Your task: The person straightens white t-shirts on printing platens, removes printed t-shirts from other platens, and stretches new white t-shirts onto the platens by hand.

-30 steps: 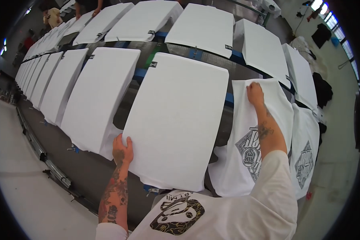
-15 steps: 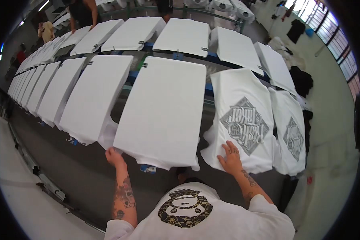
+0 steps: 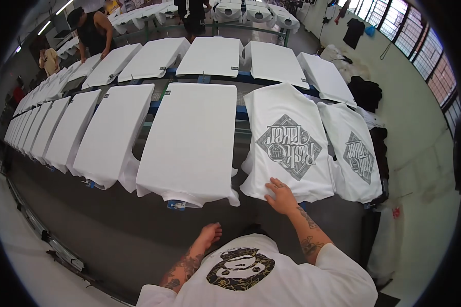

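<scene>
My right hand (image 3: 280, 197) rests on the lower left part of a white T-shirt (image 3: 312, 180) with a grey diamond print, its fingers stretched out on the cloth. My left hand (image 3: 210, 233) hangs in the air in front of my body, fingers loosely bent and slightly apart, with nothing in them. Beyond it lies a plain white T-shirt (image 3: 189, 138), stretched smooth over a flat board. To the right of the shirt under my right hand lies another printed T-shirt (image 3: 361, 158), bearing the same diamond design.
A long row of boards with white shirts runs off to the left, including a nearby shirt (image 3: 112, 135). A second row (image 3: 210, 56) stands behind it. A person in a dark sleeveless top (image 3: 95, 33) leans over the far row. Dark cloth (image 3: 364, 93) lies by the right wall.
My left hand has let go of the plain shirt's lower left corner and moved right, towards my body. My right hand stays on the printed shirt. The camera view has shifted.
</scene>
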Tool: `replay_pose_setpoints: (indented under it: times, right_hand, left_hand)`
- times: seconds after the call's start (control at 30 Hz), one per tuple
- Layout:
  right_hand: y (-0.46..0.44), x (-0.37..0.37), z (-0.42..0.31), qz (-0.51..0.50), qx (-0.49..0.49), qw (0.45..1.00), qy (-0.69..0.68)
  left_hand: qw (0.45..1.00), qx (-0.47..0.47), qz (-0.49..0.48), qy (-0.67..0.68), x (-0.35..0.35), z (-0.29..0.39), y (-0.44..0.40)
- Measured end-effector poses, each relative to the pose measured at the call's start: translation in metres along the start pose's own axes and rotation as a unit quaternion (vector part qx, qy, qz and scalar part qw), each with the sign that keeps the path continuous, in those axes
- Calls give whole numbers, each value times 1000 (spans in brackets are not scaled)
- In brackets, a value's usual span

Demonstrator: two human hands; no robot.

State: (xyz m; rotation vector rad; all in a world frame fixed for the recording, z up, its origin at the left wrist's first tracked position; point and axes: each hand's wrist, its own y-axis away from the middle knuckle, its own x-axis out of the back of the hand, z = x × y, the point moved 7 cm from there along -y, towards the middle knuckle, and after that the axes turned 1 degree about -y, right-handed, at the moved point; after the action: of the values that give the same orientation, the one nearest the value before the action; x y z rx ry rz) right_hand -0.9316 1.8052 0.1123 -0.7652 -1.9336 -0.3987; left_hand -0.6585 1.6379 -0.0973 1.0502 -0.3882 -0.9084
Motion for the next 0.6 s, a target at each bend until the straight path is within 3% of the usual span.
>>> replay_pose_setpoints:
  times: [0.2,0.3,0.37,0.43,0.5,0.53,0.6]
  right_hand:
    - [-12,13,21,-58,67,995,-47]
    - [-7,13,36,-76,120,987,-74]
    - [1,17,43,-85,145,980,-110]
    - [10,23,51,-104,148,975,-128]
    - [15,31,58,-106,160,966,-173]
    - [16,37,58,-101,162,961,-200]
    - [10,38,64,-138,172,952,-212]
  left_hand:
    - [985,-25,-155,-75,-98,78,13]
    - [970,60,-232,38,-162,89,6]
    - [965,19,-221,142,-194,107,8]
    - [954,1,-196,227,-208,110,-20]
    - [915,-154,-122,353,-204,130,-43]
    - [906,-171,-17,388,-184,128,-49]
    - [909,-269,156,276,-161,137,-18]
